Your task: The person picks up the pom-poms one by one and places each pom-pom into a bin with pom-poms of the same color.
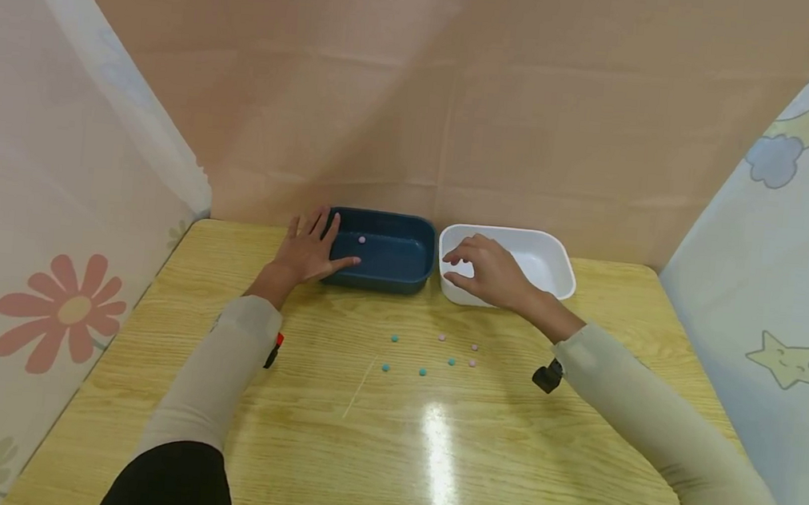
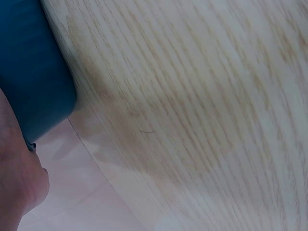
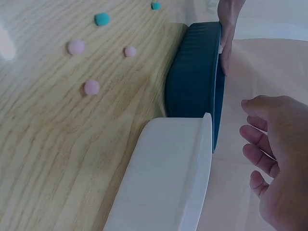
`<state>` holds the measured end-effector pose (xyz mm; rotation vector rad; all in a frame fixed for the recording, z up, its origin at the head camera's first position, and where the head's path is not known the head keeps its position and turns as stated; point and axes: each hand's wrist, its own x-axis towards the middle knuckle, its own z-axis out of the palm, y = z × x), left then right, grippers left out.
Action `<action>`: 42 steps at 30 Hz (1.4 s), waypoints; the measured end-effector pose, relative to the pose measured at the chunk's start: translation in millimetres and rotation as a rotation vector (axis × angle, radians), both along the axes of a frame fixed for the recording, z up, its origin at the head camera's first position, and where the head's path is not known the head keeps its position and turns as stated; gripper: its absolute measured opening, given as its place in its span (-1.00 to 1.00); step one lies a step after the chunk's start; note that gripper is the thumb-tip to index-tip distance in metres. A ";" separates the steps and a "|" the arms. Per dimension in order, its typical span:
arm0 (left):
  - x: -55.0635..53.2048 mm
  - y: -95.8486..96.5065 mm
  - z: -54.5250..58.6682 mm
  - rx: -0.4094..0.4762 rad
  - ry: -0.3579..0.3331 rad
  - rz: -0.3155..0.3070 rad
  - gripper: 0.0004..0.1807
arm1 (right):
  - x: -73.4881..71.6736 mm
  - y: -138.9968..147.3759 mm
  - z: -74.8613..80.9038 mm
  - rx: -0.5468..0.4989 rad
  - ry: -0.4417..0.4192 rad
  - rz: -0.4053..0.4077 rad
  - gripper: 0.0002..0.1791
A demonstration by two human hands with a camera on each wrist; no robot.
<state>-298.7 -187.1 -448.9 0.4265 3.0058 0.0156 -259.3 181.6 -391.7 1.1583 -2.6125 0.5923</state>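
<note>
My left hand (image 1: 305,255), fingers spread, rests at the left end of a dark blue tray (image 1: 399,254). One small pink ball (image 1: 361,240) lies inside that tray. Over the left part of a white tray (image 1: 546,266) hovers my right hand (image 1: 489,272), its fingers loosely bent and the thumb apart from them. In the right wrist view nothing shows between the thumb and fingers of this hand (image 3: 284,149). Several teal balls (image 1: 423,372) and 3 pink balls (image 1: 472,363) are scattered on the table in front of the trays.
The two trays stand side by side at the back of the wooden table (image 1: 286,451), against a plain tan backdrop (image 1: 388,107). Patterned panels rise on both sides, one with a red flower (image 1: 74,310), the other with a star (image 1: 790,361).
</note>
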 end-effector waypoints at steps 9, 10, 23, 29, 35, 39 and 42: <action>0.0 0.7 0.2 -0.014 0.004 0.003 0.18 | 12.8 9.6 -2.6 0.015 -0.002 0.004 -0.72; 0.0 0.9 0.2 -0.014 0.004 0.003 0.18 | 14.4 10.3 -2.5 0.018 -0.007 0.004 -0.72; -0.3 4.0 -0.2 -0.018 -0.007 0.001 0.19 | 29.4 20.3 -12.0 0.033 -0.035 0.001 -0.72; 0.3 6.9 1.2 -0.017 -0.005 0.000 0.19 | 34.5 23.8 -17.3 0.028 -0.038 0.014 -0.70; 1.3 7.6 2.3 -0.020 0.004 -0.003 0.18 | 40.0 27.1 -22.5 0.019 -0.073 0.044 -0.72; 1.2 6.9 2.3 -0.016 -0.001 -0.006 0.20 | 43.8 27.9 -26.2 0.009 -0.084 0.069 -0.73; 0.8 6.2 1.8 -0.016 0.004 -0.007 0.19 | 46.2 28.5 -30.5 0.005 -0.097 0.083 -0.73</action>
